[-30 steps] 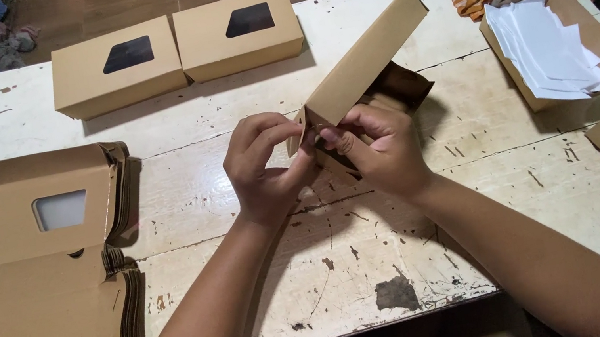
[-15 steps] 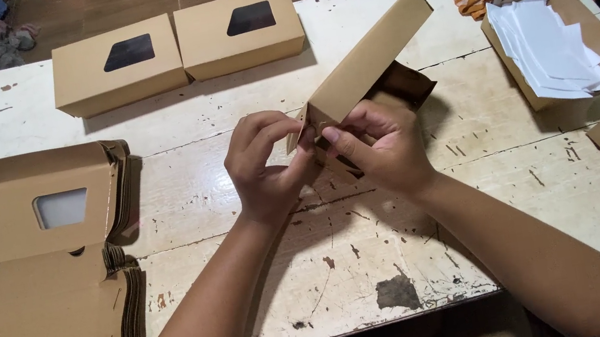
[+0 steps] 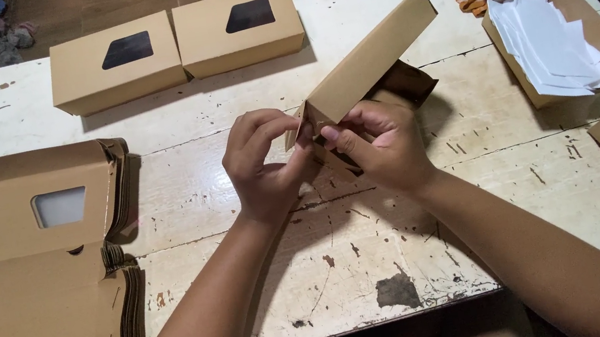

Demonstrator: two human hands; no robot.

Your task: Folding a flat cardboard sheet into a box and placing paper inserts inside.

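Cardboard fills our view: we pinch a half-folded brown box (image 3: 367,61) at its near corner, our left hand (image 3: 261,168) curled with thumb and fingers closed on a small flap, our right hand (image 3: 380,144) gripping the same corner from the other side. It is tilted above the middle of the worn white bench (image 3: 475,157). Two finished windowed boxes (image 3: 176,45) sit at the far edge, flat blanks (image 3: 36,274) stacked at our left, white paper slips (image 3: 549,45) at our right.
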